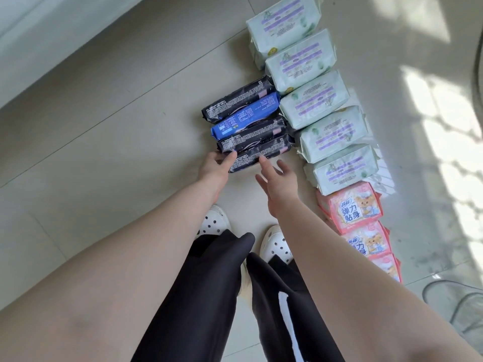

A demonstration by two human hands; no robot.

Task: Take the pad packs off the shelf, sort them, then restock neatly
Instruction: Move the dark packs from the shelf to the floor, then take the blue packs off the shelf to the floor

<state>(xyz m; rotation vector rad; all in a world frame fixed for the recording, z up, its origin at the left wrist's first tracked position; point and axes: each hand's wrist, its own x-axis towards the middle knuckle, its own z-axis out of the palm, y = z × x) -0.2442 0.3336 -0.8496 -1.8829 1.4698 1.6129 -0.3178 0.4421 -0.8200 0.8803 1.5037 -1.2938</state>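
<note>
Both hands at nearest black pack, left gripping

Nearest pink pack half hidden behind right forearm; farthest green pack cut by top edge.

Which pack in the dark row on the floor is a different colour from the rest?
The blue pack, second from the far end of that row. The other three there are black, including the nearest black pack, which the left hand grips.
</note>
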